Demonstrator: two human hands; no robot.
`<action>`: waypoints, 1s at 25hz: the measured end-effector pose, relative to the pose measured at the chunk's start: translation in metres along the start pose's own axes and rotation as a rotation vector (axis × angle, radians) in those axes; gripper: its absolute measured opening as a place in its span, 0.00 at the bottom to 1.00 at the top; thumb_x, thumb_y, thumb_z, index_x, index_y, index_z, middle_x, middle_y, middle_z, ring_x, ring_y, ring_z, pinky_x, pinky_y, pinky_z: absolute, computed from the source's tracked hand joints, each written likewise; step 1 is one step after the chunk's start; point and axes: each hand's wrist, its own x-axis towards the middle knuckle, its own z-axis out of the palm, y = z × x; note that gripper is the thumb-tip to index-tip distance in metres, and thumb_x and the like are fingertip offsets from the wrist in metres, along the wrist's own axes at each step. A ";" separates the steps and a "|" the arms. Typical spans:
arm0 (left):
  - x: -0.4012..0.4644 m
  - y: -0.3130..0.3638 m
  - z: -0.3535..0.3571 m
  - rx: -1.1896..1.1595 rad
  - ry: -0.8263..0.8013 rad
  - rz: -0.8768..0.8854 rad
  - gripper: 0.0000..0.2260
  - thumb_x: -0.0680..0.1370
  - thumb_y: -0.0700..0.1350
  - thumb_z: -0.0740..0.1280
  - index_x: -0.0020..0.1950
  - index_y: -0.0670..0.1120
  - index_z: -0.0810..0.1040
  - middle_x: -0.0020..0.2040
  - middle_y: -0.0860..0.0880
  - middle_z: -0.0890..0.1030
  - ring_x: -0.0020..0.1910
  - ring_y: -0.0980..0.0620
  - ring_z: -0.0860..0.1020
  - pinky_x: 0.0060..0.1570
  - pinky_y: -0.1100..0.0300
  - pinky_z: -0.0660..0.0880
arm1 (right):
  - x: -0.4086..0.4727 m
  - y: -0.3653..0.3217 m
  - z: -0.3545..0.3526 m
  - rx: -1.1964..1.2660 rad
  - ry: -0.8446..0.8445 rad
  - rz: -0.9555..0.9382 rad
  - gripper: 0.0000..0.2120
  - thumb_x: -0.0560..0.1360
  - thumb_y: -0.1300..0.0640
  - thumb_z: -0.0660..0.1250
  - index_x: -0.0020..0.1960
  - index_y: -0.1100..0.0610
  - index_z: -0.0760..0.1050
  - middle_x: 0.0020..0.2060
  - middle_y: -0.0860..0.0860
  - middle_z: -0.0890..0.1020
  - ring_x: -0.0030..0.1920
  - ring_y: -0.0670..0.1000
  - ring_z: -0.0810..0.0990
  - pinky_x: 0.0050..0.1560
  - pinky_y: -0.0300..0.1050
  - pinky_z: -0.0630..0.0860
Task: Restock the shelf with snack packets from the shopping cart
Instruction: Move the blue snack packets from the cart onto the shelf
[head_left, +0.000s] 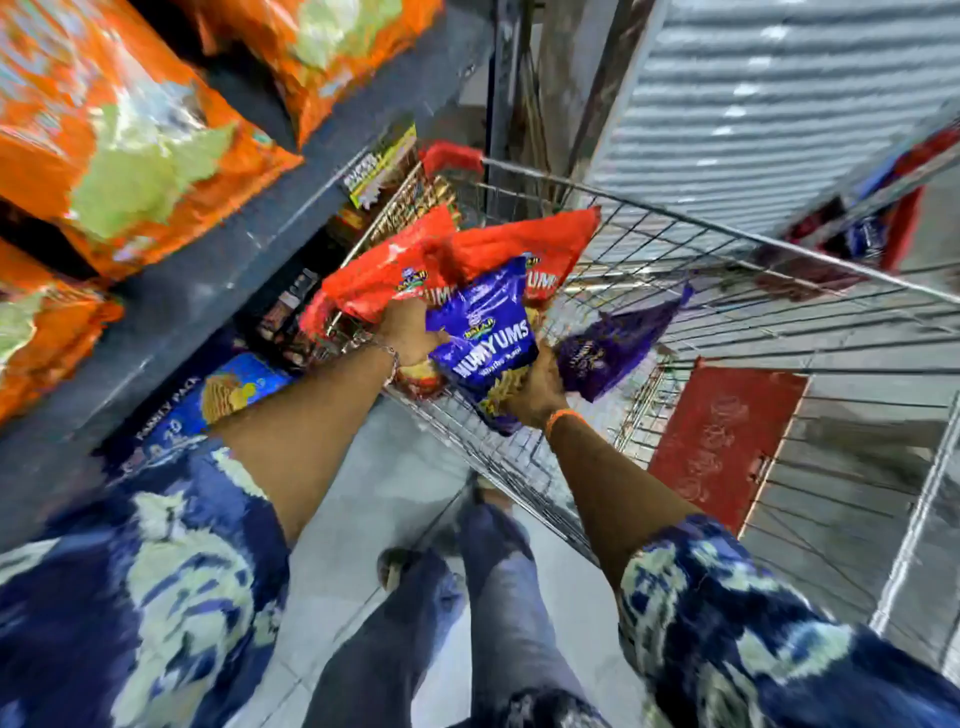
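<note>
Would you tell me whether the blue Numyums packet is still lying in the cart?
Out: both hands hold the blue Numyums packet above the cart.

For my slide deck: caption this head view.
Both hands lift red packets and blue packets from the wire cart beside the shelf.

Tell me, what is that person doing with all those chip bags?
A person is standing beside a wire shopping cart next to a shop shelf. The left hand is gripping red snack packets, and the right hand is holding a blue Numyums packet and a purple packet. The packets are held over the cart, not yet on the shelf. Orange packets already sit on the shelf at the left.
</note>
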 end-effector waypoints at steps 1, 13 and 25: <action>0.001 -0.001 -0.001 -0.026 -0.012 -0.003 0.19 0.76 0.48 0.76 0.61 0.37 0.82 0.58 0.34 0.84 0.58 0.37 0.82 0.54 0.51 0.74 | 0.007 0.000 -0.002 0.013 -0.016 0.026 0.41 0.69 0.69 0.77 0.76 0.64 0.59 0.73 0.62 0.70 0.69 0.58 0.72 0.66 0.42 0.71; -0.031 0.032 -0.057 -0.236 0.086 0.109 0.08 0.77 0.42 0.75 0.53 0.39 0.85 0.39 0.48 0.82 0.35 0.51 0.75 0.41 0.55 0.74 | -0.010 -0.021 -0.020 0.290 -0.087 -0.165 0.33 0.64 0.80 0.75 0.67 0.69 0.70 0.63 0.62 0.80 0.59 0.56 0.81 0.49 0.34 0.82; -0.180 0.133 -0.306 -0.320 0.897 0.379 0.16 0.72 0.57 0.77 0.37 0.46 0.83 0.26 0.52 0.75 0.25 0.60 0.67 0.28 0.61 0.65 | -0.140 -0.176 -0.150 0.657 -0.163 -0.679 0.24 0.62 0.48 0.84 0.55 0.46 0.82 0.48 0.42 0.89 0.46 0.38 0.85 0.45 0.34 0.81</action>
